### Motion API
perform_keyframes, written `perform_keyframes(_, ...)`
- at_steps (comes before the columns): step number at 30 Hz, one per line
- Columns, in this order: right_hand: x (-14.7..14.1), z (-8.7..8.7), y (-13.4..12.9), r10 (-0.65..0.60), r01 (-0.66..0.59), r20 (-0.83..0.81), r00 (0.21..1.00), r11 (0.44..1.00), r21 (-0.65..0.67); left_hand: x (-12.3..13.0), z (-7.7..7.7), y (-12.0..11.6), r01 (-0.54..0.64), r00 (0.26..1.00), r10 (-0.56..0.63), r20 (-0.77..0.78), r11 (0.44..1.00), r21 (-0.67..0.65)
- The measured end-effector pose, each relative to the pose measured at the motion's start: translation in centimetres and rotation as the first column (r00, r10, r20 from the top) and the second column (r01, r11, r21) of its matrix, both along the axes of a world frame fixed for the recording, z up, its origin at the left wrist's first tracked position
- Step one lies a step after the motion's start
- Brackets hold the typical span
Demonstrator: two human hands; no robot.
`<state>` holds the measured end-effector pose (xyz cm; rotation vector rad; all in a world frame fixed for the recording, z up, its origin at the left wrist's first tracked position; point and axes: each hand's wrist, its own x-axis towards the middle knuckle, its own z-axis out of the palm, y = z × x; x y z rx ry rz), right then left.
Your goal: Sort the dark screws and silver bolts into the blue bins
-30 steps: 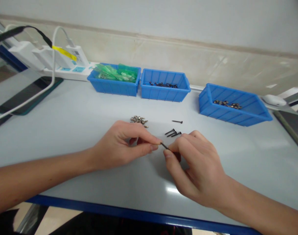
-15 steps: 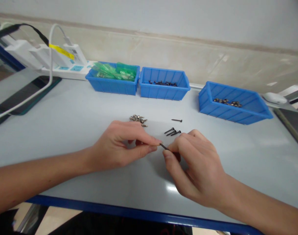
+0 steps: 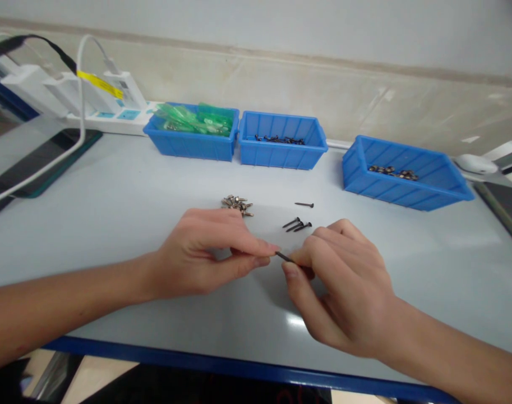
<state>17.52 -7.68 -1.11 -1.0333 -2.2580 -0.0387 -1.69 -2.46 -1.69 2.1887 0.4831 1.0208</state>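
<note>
A dark screw (image 3: 284,257) spans the gap between my two hands above the table. My right hand (image 3: 344,286) pinches one end between thumb and index finger, and those fingers hide part of it. At the other end, the thumb and index fingertip of my left hand (image 3: 213,249) close on the tip. Just beyond my hands lie a few dark screws (image 3: 296,225) side by side, with a single dark screw (image 3: 304,205) farther back. A small pile of shiny metal screws (image 3: 237,204) sits behind my left hand, which partly covers it.
Along the wall stand a blue bin with green plastic bags (image 3: 192,143), a blue bin of dark screws (image 3: 281,154) and a blue bin of brownish metal parts (image 3: 402,193). At left are a power strip (image 3: 129,120), a white cable (image 3: 82,101) and a phone (image 3: 32,163).
The view has shifted slightly. Both hands keep the same pinch on the dark screw, with no clear movement of the fingers.
</note>
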Motion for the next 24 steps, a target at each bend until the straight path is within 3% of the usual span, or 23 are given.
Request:
perform_keyframes(14, 0.08, 0.23, -0.16, 0.013, -0.013, 0.015, 1.000, 1.000, 0.019, -0.09, 0.19, 0.13, 0.042, 0.999, -0.043, 0.004, 0.992, 0.116)
perform_keyframes(24, 0.08, 0.33, -0.20, 0.016, -0.017, 0.020, 1.000, 1.000, 0.017, -0.17, 0.27, 0.10, 0.039, 0.999, -0.037, -0.027, 0.995, 0.093)
